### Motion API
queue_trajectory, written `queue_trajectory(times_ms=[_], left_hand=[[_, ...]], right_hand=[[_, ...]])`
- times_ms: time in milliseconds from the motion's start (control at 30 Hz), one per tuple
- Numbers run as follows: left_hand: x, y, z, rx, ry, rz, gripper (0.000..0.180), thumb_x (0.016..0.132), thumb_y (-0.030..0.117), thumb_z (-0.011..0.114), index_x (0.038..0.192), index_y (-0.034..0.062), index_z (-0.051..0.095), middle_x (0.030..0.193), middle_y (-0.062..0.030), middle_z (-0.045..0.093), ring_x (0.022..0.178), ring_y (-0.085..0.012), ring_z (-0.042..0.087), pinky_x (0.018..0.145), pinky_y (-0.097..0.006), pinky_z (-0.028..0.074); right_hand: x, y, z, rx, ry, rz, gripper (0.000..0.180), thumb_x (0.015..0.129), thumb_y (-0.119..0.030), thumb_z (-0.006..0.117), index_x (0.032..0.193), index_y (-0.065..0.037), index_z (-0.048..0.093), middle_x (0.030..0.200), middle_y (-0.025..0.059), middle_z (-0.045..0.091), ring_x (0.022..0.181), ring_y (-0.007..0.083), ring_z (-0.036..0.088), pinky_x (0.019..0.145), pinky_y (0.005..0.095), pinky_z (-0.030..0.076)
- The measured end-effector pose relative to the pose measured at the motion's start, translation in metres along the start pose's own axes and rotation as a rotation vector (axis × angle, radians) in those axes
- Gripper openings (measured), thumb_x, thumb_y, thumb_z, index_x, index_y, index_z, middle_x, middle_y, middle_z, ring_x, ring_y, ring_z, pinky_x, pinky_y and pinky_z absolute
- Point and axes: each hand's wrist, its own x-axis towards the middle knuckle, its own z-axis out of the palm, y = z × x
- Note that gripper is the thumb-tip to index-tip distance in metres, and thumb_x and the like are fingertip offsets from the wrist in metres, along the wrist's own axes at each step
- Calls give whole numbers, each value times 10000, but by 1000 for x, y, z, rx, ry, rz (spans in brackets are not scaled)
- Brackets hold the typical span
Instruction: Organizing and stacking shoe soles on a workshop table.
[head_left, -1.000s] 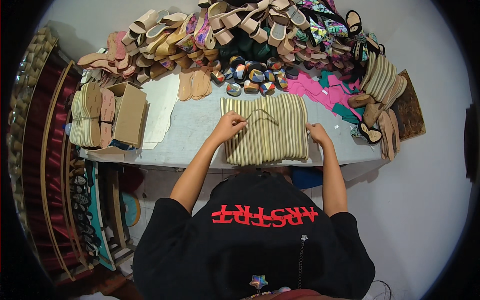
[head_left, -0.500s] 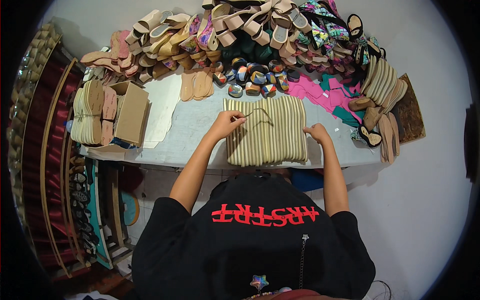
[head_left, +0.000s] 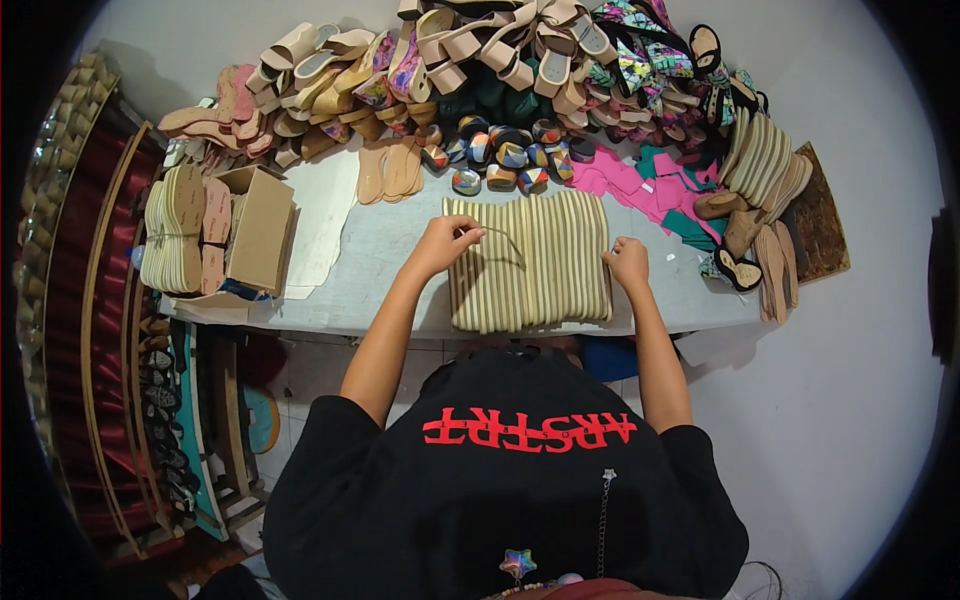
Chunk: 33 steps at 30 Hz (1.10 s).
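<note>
A bundle of cream and olive-striped shoe soles (head_left: 540, 290), standing on edge side by side, lies on the table in front of me. At its upper left, my left hand (head_left: 446, 246) pinches a thin dark cord (head_left: 506, 242). The cord's free part curves over the tops of the soles. My right hand (head_left: 627, 262) is closed at the bundle's right side, its fingers curled close to the outermost sole. Whatever those fingers may hold is hidden.
A cardboard box (head_left: 262, 230) with stacked soles (head_left: 176, 235) stands at left. Patterned heel pieces (head_left: 512, 155), pale insoles (head_left: 390, 170) and pink offcuts (head_left: 625, 185) lie behind the bundle. Sandals (head_left: 470, 45) are heaped along the back; another striped bundle (head_left: 760, 160) sits at right.
The cord's wide loop over the soles has become a single shorter curve. My left hand has shifted slightly left; my right hand has moved slightly up and its fingers have curled in.
</note>
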Motion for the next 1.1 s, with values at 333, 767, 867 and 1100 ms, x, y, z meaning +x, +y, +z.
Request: queue_trajectory(times_ms=[333, 767, 867, 1100], left_hand=[[10, 1, 3, -41, 8, -9, 209, 826, 199, 579, 819, -6, 618, 673, -20, 590, 569, -74, 498, 534, -233, 414], [24, 25, 21, -50, -10, 42, 223, 818, 207, 590, 819, -15, 609, 678, -27, 584, 601, -74, 493, 565, -239, 412], [30, 28, 28, -75, -10, 64, 224, 818, 208, 590, 814, -15, 607, 671, -24, 580, 589, -73, 486, 559, -238, 409], [41, 35, 40, -62, -15, 108, 196, 807, 183, 585, 813, -10, 618, 676, -65, 608, 583, -120, 523, 567, -274, 424]], right_hand=[[-5, 4, 9, 341, 109, -351, 144, 680, 8, 596, 583, 24, 490, 651, 121, 600, 604, 235, 586, 579, 322, 448], [10, 12, -5, 970, -370, -187, 288, 789, -127, 453, 955, 47, 612, 767, 79, 621, 673, 142, 583, 640, 229, 459], [10, 3, -14, 901, -434, -209, 369, 780, -124, 377, 1023, 63, 582, 807, 109, 623, 725, 158, 592, 653, 222, 457], [11, -22, -41, 626, -617, -238, 473, 668, 75, 409, 1118, 37, 551, 961, 133, 617, 810, 181, 608, 737, 261, 474]])
